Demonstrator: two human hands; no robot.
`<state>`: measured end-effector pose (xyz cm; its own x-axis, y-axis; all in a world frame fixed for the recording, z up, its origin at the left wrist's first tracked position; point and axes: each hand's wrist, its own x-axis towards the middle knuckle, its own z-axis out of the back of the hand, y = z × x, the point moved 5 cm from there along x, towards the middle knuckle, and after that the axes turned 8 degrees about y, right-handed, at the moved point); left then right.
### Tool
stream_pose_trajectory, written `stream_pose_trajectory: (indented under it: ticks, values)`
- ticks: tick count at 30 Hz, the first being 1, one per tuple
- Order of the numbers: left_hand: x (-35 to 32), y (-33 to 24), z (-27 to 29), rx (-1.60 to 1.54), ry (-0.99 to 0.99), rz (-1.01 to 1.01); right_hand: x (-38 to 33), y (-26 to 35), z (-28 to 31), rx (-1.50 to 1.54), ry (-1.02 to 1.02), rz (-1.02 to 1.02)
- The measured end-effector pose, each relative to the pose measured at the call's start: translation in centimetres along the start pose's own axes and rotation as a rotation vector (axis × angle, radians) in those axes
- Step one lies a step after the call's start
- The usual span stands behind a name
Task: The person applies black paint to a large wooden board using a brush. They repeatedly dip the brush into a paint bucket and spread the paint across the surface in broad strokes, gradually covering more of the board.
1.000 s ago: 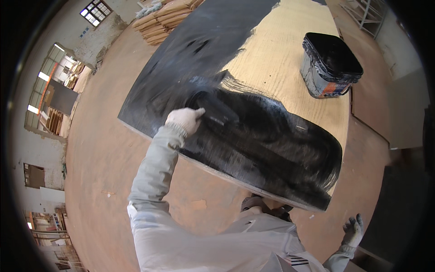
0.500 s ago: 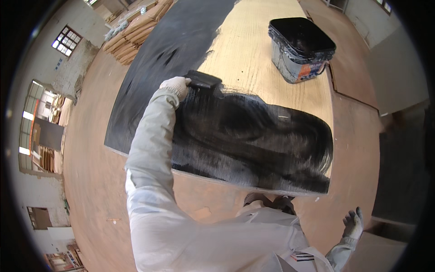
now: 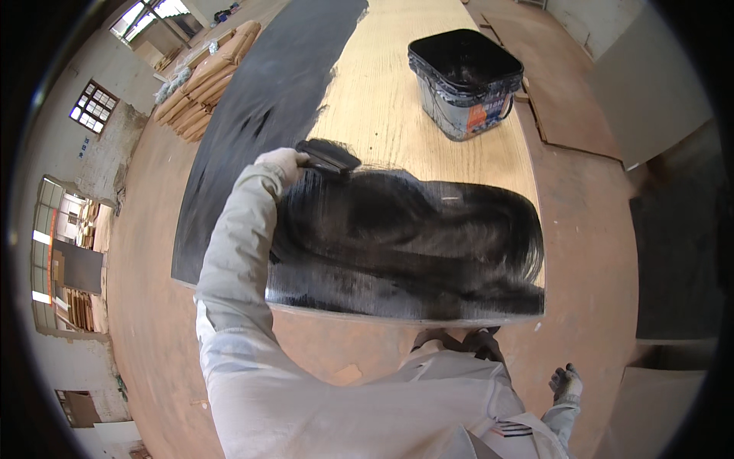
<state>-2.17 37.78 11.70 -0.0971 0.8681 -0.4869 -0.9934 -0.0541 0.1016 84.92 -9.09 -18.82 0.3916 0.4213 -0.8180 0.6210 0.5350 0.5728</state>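
So the left hand (image 3: 284,162), in a pale glove, is closed snugly round the near end of a flat black applicator (image 3: 330,158). Black on black, so I honestly can't tell if it's a wide brush or a spreader. It's over the left half of a big board (image 3: 375,99), right by the edge where black coating (image 3: 382,229) meets bare wood. Its long axis goes from the hand out to the right, dipping slightly toward the wearer.

The board's bare part is pale yellow with fine straight grain. The coating is glossy and streaky with looping swirls up close, duller and greyer along the far left strip.

On the bare wood sits a squarish, round-cornered grey bucket (image 3: 440,99), rim smeared black, with an orange-and-blue printed label (image 3: 487,113). There's small blue lettering (image 3: 84,145) on the wall too.

Right hand (image 3: 566,382) hangs well apart from the board, dark-stained fingers loosely half curled, nothing in it that I can see.
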Motion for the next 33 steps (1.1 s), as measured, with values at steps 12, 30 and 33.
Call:
stream_pose_trajectory:
  ticks: [12, 30, 33]
  values:
    - [5.0, 4.1, 0.3, -0.005, 0.011, 0.153, -0.5, -4.4, 2.6, -0.009, -0.007, -0.032]
    - [-1.7, -5.4, -0.5, 0.055, 0.093, 0.166, 3.0, -7.9, 2.1, 0.025, 0.052, -0.152]
    - [-3.1, -10.6, -0.5, 0.103, 0.063, 0.082, 3.5, -7.9, 3.1, 0.001, 0.056, -0.164]
